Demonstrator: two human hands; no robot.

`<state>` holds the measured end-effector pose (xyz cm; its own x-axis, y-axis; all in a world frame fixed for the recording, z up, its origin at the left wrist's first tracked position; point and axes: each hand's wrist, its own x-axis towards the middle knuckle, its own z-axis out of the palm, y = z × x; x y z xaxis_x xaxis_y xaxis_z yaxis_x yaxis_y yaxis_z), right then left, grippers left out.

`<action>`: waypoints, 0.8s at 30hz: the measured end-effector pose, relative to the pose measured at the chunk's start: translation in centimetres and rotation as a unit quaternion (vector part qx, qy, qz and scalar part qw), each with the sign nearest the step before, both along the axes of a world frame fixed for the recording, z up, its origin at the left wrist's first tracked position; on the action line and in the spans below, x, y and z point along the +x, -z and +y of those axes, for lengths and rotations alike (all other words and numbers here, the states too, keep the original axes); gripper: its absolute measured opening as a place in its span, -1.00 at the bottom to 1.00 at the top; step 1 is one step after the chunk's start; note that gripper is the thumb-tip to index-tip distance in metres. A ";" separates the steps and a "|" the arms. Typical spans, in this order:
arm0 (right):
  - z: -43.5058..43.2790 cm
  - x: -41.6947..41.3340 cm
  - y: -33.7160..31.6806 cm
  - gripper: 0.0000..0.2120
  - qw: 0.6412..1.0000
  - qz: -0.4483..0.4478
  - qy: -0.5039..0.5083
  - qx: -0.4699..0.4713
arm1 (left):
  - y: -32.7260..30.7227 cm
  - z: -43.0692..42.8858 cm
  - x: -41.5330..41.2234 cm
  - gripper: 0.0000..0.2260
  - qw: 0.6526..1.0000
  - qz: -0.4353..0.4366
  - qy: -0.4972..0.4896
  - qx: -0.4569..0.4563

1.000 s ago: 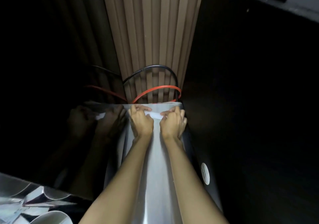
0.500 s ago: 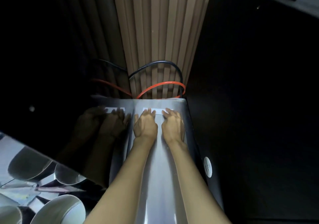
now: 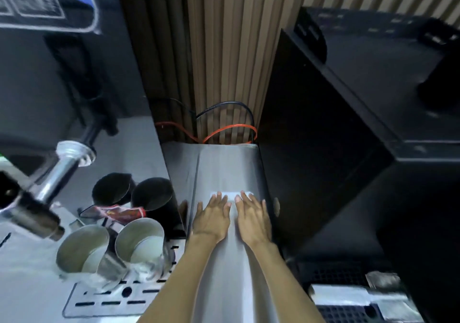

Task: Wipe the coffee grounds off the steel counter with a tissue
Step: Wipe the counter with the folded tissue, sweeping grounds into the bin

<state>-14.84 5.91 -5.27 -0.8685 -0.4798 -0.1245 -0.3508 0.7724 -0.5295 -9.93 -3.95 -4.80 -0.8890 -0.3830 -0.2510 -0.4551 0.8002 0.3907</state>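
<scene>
One tissue (image 3: 231, 196) beneath the fingers (image 3: 218, 200) of left hand (image 3: 211, 219) and right hand (image 3: 254, 220)

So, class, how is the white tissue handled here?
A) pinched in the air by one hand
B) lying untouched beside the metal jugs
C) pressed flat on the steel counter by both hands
C: the left hand and right hand both lay straight fingers on the tissue, flat on the steel counter.
</scene>
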 end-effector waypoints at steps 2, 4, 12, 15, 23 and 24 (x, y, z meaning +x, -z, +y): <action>1.6 2.2 0.1 -0.15 1.000 0.012 -0.012 0.026 | -0.1 1.2 2.3 -0.59 1.000 -0.007 0.016 -0.009; 3.3 4.4 0.1 -0.03 0.997 0.031 -0.029 0.057 | 0.0 2.6 4.7 -0.59 0.999 -0.007 0.029 -0.017; 8.3 12.7 -0.3 -0.07 0.995 0.049 -0.061 0.061 | 0.5 6.6 13.4 -0.61 0.996 0.025 0.054 -0.065; 9.7 15.3 0.2 -0.53 0.987 0.127 -0.063 0.075 | -0.2 7.9 16.1 -0.63 0.992 0.070 0.051 -0.091; 10.7 16.1 -0.5 -0.73 0.981 0.161 -0.075 0.082 | -0.9 8.1 19.0 -0.81 0.987 0.120 0.029 -0.102; 10.7 16.0 -0.7 -0.75 0.982 0.150 -0.087 0.079 | -0.8 7.9 18.8 -0.78 0.989 0.110 0.034 -0.096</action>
